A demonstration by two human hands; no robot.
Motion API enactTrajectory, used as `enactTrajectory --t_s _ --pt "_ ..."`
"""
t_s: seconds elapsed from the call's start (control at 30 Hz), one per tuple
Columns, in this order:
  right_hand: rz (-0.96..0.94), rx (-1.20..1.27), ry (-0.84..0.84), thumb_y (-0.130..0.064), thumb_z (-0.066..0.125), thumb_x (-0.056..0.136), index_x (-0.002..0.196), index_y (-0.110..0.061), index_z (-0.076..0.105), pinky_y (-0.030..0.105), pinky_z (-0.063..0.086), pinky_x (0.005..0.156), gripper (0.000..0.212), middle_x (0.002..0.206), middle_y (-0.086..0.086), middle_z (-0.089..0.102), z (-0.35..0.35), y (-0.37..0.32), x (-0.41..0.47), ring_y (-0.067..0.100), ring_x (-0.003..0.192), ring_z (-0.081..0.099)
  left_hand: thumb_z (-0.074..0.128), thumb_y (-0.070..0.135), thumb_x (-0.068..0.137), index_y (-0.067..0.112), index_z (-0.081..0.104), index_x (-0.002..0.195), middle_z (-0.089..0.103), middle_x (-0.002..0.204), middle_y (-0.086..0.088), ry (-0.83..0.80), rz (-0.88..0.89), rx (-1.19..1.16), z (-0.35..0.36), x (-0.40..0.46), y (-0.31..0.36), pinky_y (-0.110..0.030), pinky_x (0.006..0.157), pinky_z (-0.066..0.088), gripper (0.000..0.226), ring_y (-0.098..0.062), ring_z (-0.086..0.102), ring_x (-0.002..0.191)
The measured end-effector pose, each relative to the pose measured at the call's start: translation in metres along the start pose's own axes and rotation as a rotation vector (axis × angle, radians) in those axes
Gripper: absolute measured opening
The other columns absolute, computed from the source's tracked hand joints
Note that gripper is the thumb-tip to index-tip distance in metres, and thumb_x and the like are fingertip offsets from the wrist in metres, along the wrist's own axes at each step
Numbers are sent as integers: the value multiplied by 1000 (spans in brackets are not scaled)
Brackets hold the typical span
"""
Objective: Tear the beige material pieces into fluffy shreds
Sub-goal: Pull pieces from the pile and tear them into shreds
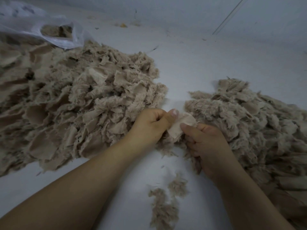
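Left hand (150, 125) pinches beige piece (180, 124) | right hand (206, 141) fingers clamp its other edge | big piles (83, 103) flank both sides | shreds (166, 203) on desk (199, 60)

Textile workshop; fabric scrap heaps (79, 103); plastic bag (49, 30)

Bare forearms, sleeveless, ringless hands (149, 125)

- A pale grey-white worktop (207, 63) fills the view, flat and matte.
- Small dark specks and a yellowish scrap (123, 25) lie at its far side.
- A thin dark line (228, 16) slants across the upper right.
- Light is dim and bluish.
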State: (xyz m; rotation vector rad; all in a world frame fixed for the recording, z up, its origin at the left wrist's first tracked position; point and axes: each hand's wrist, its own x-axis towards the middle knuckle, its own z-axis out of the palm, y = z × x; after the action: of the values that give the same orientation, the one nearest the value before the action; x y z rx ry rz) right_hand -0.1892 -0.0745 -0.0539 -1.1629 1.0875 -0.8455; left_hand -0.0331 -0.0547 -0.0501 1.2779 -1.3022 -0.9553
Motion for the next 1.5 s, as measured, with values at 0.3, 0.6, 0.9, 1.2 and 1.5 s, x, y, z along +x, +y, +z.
enactTrajectory --t_s 0.3,0.6,0.9,1.2,1.5 --pt "-11 59 -1 -17 63 96 42 -21 62 14 31 32 54 40 -9 48 1 -2 -3 2 30 40 78 14 80 -5 58 65 49 52 -8 -268 -128 130 -10 3 -6 -22 46 31 32 -13 40 46" --pt "-12 94 111 -17 67 94 46 -20 55 18 26 34 50 42 -3 36 -3 5 1 12 34 27 79 13 80 7 65 65 53 50 4 -458 -128 236 -17 3 -1 -21 47 34 22 -7 42 45" --pt "23 28 86 -20 76 83 51 -18 55 19 25 37 38 44 0 37 -6 5 5 15 36 26 78 55 69 14 62 53 42 44 -3 -630 -110 308 -28 1 9 -28 45 27 47 -18 32 42" --pt "-57 -132 -117 -12 80 79 74 4 70 28 44 50 20 65 27 65 -4 4 0 23 54 55 64 18 92 10 72 69 59 55 -13 -159 -95 -129 -3 1 -4 -21 46 42 26 -18 52 46" --pt "45 0 -53 -18 74 85 50 -18 57 14 23 35 39 40 -2 38 -7 2 1 13 30 25 64 38 90 -1 61 80 36 46 -5 -29 -312 -411 -11 6 -6 -14 37 18 41 -13 23 31"
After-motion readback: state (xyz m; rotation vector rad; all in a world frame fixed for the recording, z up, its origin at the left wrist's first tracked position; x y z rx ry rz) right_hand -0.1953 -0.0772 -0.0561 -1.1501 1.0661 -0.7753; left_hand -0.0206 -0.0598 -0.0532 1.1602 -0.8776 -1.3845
